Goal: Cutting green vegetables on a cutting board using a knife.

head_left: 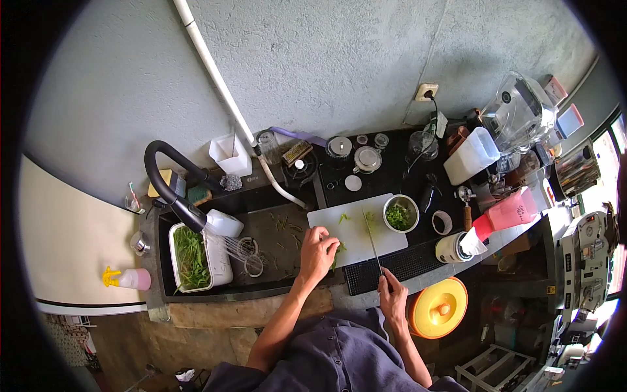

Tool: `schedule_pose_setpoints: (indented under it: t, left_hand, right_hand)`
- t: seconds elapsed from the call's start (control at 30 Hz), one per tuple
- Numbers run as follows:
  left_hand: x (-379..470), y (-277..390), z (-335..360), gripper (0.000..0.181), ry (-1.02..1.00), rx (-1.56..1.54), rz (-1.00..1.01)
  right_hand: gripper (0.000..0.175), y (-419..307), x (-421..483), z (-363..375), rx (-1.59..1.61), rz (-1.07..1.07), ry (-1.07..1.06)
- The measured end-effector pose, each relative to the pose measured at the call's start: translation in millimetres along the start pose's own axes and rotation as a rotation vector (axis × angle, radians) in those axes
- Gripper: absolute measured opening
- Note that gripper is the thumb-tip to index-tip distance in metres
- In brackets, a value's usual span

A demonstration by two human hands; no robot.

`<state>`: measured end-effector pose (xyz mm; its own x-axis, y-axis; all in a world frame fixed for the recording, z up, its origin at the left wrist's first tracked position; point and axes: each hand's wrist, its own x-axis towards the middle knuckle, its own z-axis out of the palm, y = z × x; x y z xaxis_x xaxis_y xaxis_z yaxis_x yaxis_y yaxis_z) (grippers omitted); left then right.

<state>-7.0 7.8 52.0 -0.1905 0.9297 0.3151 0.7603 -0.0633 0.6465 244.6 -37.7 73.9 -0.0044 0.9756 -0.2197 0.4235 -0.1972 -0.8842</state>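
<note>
My right hand (393,296) is closed round the handle of a kitchen knife (371,240), whose long blade reaches across the white cutting board (321,218). Over the board's left edge is my left hand (319,252), fingers curled, close to some green leaves (341,246); whether it pinches any is unclear. A few green pieces lie on the board. Chopped greens (397,215) fill part of a metal bowl (415,223) at the board's right side. In the sink, a white container (223,264) holds leafy greens (188,257).
Water runs from the black faucet (164,181) over the sink (267,215), where stem scraps lie. Glass jars and a lidded pot (339,146) stand behind the board. To the right are a can (448,248), a tape roll (442,223) and a pink jug (512,208).
</note>
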Motion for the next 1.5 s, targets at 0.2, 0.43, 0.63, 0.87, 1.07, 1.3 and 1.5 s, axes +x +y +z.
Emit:
schedule_pose_setpoints:
  t: [0.2, 0.43, 0.63, 0.87, 1.07, 1.3, 1.5]
  left_hand:
    - [-14.4, -17.4, 7.2, 0.008, 0.003, -0.048, 0.079]
    - [-33.0, -20.9, 29.8, 0.028, -0.002, 0.111, 0.13]
    - [-33.1, -20.3, 23.4, 0.037, -0.038, 0.085, 0.015]
    - [-29.5, -12.9, 11.5, 0.031, -0.057, 0.045, 0.003]
    - [-32.2, -25.4, 24.8, 0.019, -0.056, 0.052, 0.011]
    - [-27.2, -22.2, 13.5, 0.013, 0.008, -0.091, -0.14]
    - [-27.1, -17.5, 1.3, 0.013, -0.021, -0.376, -0.394]
  right_hand:
    - [0.036, -1.9, -1.2, 1.7, -0.013, 0.005, -0.006]
    - [0.036, -2.5, -0.7, 3.3, -0.02, 0.003, -0.043]
    - [0.034, 0.5, -0.6, 2.7, 0.007, -0.009, -0.014]
    - [0.035, -1.0, 0.0, 0.6, -0.018, -0.006, 0.002]
    - [0.035, 5.6, 0.8, 2.8, -0.012, -0.025, 0.002]
    - [0.035, 3.7, 1.9, 0.8, -0.023, -0.01, -0.005]
    - [0.034, 0.9, 1.9, 3.0, -0.007, -0.029, -0.004]
